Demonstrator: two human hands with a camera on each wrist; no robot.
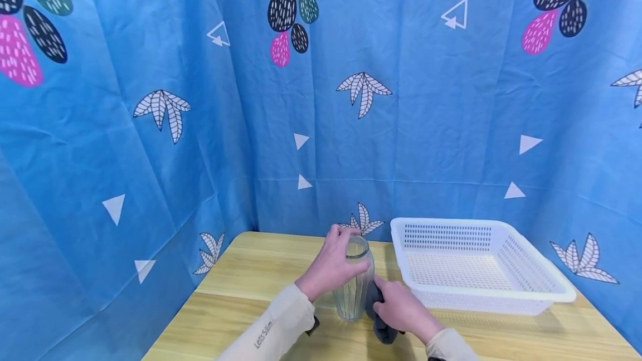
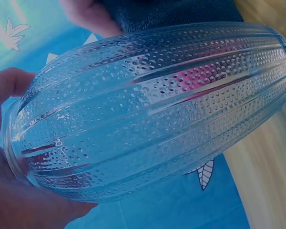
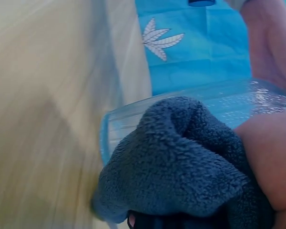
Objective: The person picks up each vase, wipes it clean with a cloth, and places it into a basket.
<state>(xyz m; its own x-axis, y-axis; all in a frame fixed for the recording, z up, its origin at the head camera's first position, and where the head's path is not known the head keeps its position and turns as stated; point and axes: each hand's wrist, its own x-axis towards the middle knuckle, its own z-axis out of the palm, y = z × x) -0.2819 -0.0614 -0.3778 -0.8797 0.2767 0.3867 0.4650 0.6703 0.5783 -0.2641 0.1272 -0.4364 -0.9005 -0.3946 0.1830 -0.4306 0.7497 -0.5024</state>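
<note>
We see the left hand [image 1: 335, 263] gripping the clear ribbed glass vase [image 1: 351, 297] near its rim, fingers and thumb around it. Vase is roughly upright, directly below that palm, rim up; we can't tell whether its base touches the wooden table [image 1: 236, 299] under both hands. Right hand [image 1: 402, 306] grips a bunched dark gray cloth [image 3: 171, 162] against the vase's side, just right of the left hand. We have a white perforated basket [image 1: 481, 301] beyond and right of the right hand, blue patterned curtain [image 1: 321, 105] behind.
</note>
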